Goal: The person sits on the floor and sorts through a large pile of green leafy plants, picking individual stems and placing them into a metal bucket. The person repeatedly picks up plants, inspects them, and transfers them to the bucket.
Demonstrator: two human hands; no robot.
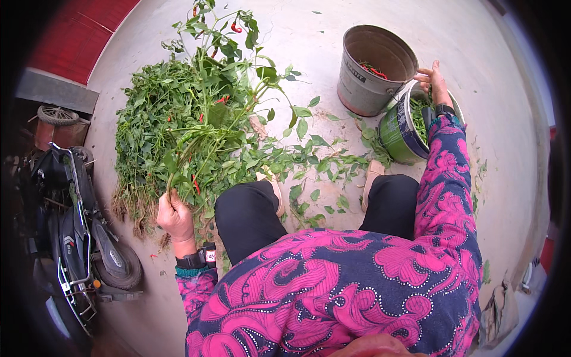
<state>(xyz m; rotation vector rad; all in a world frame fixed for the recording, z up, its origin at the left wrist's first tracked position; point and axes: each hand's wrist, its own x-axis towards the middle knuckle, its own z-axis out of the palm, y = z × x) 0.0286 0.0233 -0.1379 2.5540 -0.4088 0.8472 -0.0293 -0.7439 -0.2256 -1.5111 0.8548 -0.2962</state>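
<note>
My left hand (176, 216) grips the stem of an uprooted chili pepper plant (214, 120) with leaves and some red and green peppers. Its branches spread over a large heap of pepper plants (154, 111) with roots towards me. My right hand (433, 82) is over a green and blue bucket (399, 129) that holds green peppers (419, 118); its fingers are partly spread near the rim of a grey metal bucket (357, 85). Whether anything lies in the right hand cannot be made out. Red peppers (374, 70) lie in the metal bucket.
Loose green leaves (321, 156) are scattered on the concrete floor between and beyond my feet. A black motorbike or scooter (76, 232) stands at the left, with a small spoked wheel (58, 115) behind it. A crumpled cloth or sack (497, 312) lies at the lower right.
</note>
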